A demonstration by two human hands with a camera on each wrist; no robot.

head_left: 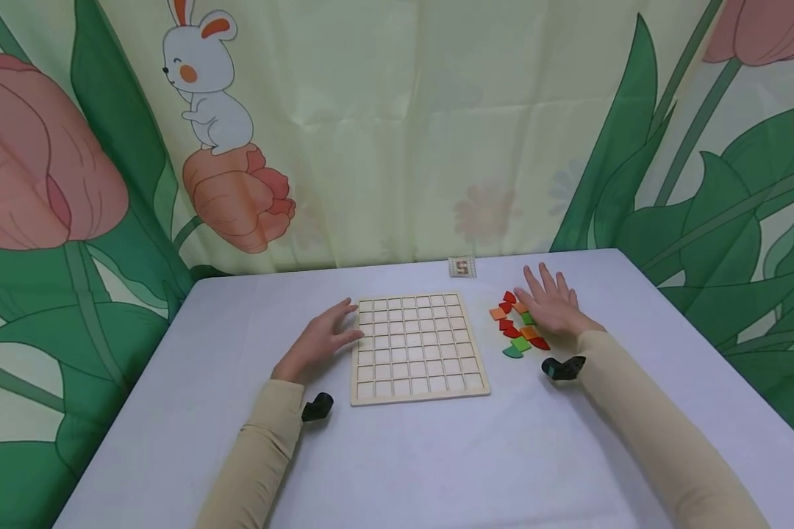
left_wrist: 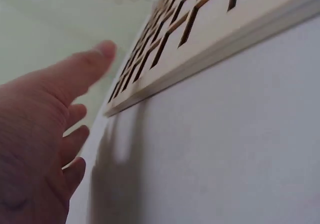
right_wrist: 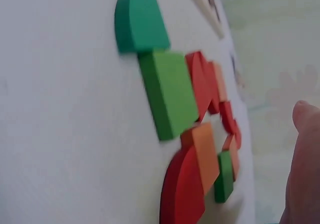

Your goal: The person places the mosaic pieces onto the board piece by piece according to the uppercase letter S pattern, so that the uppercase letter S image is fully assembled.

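A square wooden grid board (head_left: pixel 410 400) lies in the middle of the white table. My left hand (head_left: pixel 320 338) is at the board's left edge, fingers relaxed and holding nothing; in the left wrist view its thumb (left_wrist: pixel 87 69) appears apart from the frame. To the right of the board is a loose cluster of small blocks in red, orange and green, among them a light green square block (right_wrist: pixel 172 91) and a dark green rounded block (right_wrist: pixel 142 19). Over the far right side of that cluster my right hand (head_left: pixel 552 305) spreads its straight fingers, gripping nothing.
A small card with a grid and a coloured pattern (head_left: pixel 462 267) lies at the table's back edge. Behind the table (head_left: pixel 437 470) hangs a curtain (head_left: pixel 370 132) printed with tulips and a rabbit. A black wrist camera (head_left: pixel 562 368) sits at the right cuff.
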